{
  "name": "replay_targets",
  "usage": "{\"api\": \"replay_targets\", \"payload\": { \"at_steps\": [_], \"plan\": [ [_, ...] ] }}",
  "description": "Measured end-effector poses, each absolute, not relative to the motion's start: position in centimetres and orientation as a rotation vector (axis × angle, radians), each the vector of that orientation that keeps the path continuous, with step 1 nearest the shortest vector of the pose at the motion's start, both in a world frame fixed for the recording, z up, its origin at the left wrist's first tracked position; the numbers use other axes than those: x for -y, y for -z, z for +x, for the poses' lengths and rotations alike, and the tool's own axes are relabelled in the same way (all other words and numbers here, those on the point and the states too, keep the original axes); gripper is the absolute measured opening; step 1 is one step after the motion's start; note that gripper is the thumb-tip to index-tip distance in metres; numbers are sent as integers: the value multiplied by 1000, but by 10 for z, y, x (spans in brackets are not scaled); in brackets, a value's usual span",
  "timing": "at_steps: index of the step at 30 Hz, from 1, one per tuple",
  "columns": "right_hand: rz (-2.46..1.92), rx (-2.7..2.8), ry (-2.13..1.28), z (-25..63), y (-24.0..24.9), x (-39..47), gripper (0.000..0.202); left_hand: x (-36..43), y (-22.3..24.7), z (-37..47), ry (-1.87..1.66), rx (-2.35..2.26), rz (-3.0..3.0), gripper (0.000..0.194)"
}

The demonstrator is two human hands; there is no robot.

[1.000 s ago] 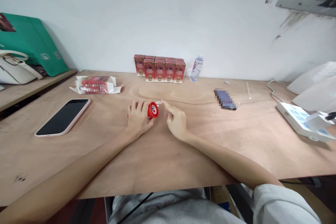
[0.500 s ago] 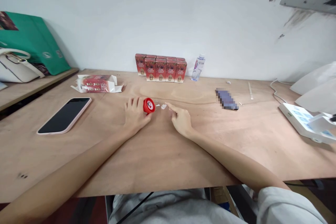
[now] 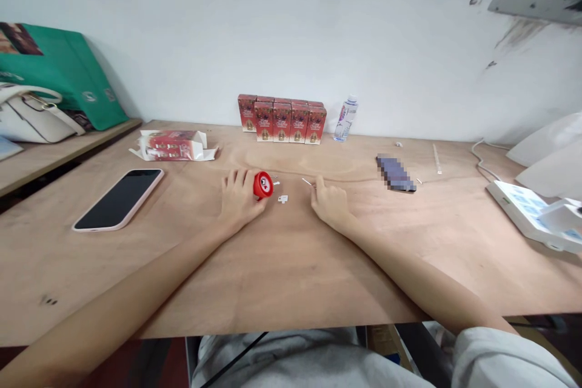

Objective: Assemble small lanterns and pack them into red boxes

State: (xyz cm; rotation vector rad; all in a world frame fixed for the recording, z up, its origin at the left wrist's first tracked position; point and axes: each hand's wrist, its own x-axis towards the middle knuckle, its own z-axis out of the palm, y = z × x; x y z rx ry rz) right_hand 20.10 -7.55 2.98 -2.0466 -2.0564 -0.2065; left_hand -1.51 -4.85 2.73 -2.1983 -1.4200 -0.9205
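My left hand (image 3: 239, 197) is closed around a small red round object (image 3: 264, 184) whose pale end disc bears a dark and red print. It rests low over the wooden table. My right hand (image 3: 331, 201) is to the right, fingers curled, with a thin white stick (image 3: 307, 182) pinched at its fingertips and pointing left. Between the hands lies a small flat white piece (image 3: 282, 199) with notched edges. Another tiny white piece (image 3: 276, 183) sits just beside the red object.
Several red printed boxes (image 3: 290, 122) stand by the wall next to a clear bottle (image 3: 346, 119). An opened red carton (image 3: 177, 147) and a phone (image 3: 119, 200) are at left. A blurred dark phone-like slab (image 3: 395, 173) and a white power strip (image 3: 534, 212) are at right.
My right hand has moved right, away from the flat white piece, and now shows the thin stick at its fingertips. The flat piece lies slightly nearer me. My left hand keeps its grip.
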Motion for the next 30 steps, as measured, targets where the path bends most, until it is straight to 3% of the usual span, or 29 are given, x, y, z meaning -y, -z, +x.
{"api": "replay_targets", "payload": {
  "at_steps": [13, 17, 23, 30],
  "plan": [
    [-2051, 1922, 454, 291, -17, 74, 26, 50, -24, -15, 987, 1250, -2327, 41],
    [-1678, 1944, 508, 267, -22, 77, 25, 49, -24, -16, 995, 1213, -2353, 41],
    [-1155, 1967, 316, 193, -26, 78, 24, 48, -23, -18, 965, 1210, -2389, 45],
    [-1061, 1946, 237, 159, -19, 71, 22, 51, -27, -16, 946, 1179, -2390, 41]
  ]
}}
